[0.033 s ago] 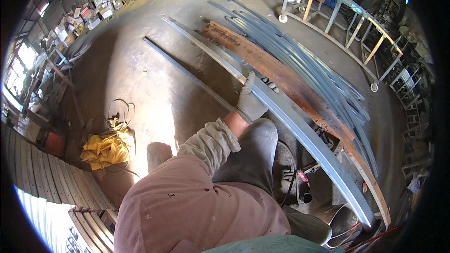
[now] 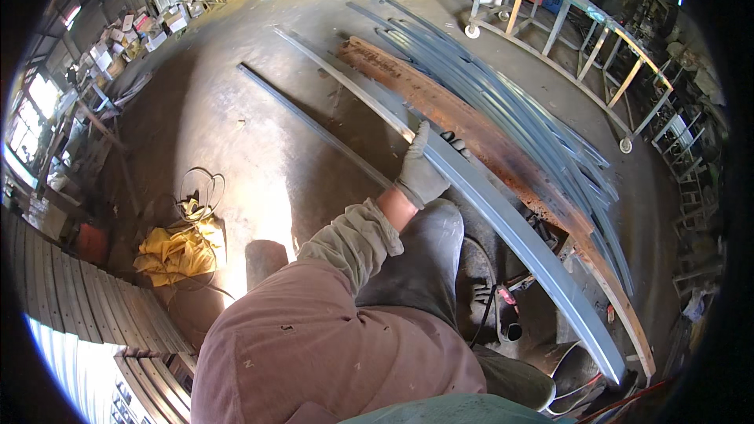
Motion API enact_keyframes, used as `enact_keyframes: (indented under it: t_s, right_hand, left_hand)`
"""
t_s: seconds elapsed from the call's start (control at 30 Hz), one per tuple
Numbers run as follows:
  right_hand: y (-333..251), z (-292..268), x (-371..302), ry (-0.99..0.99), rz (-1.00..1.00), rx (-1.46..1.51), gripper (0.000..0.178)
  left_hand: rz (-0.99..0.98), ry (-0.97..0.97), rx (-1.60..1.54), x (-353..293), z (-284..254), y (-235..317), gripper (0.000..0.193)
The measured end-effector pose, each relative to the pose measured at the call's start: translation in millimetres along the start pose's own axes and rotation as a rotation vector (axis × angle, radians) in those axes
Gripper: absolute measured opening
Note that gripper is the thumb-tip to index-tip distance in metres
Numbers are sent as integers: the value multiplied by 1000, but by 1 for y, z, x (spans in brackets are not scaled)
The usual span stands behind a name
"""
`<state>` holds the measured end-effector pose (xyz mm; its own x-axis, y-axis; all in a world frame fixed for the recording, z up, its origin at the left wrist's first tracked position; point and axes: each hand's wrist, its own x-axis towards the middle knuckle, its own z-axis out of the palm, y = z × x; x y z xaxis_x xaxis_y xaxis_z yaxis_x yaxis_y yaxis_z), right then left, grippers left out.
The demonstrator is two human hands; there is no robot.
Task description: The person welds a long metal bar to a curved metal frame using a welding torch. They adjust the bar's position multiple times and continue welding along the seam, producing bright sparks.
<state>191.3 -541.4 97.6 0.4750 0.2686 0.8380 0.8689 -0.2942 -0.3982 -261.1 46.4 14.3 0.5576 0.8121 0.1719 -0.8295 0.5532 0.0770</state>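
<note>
We judge handling partway: gripping is complete, our left hand (image 2: 422, 177) closed around the grey metal bar (image 2: 520, 240), release outstanding.

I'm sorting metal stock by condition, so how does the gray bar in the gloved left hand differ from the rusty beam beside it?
The gray bar is bluish gray; the rusty beam is reddish brown.
The gray bar looks even-surfaced, the rusty beam dark and mottled in patches.
The left hand grips the gray bar, while the rusty beam is not held.
Both are long and slant the same way.
</note>
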Motion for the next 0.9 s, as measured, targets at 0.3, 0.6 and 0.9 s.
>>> enact_keyframes:
  t_s: [0.3, 0.6, 0.9]
  right_hand:
    - [110, -65, -78, 90, 99, 386, 41]
    - [42, -70, -41, -8, 584, 566, 59]
    - [41, -10, -46, -158, 884, 876, 50]
  left_hand:
    - [-135, 389, 293, 31, 7, -47, 62]
    - [-104, 294, 95, 74, -23, -52, 35]
    - [-120, 390, 470, 111, -50, 7, 64]
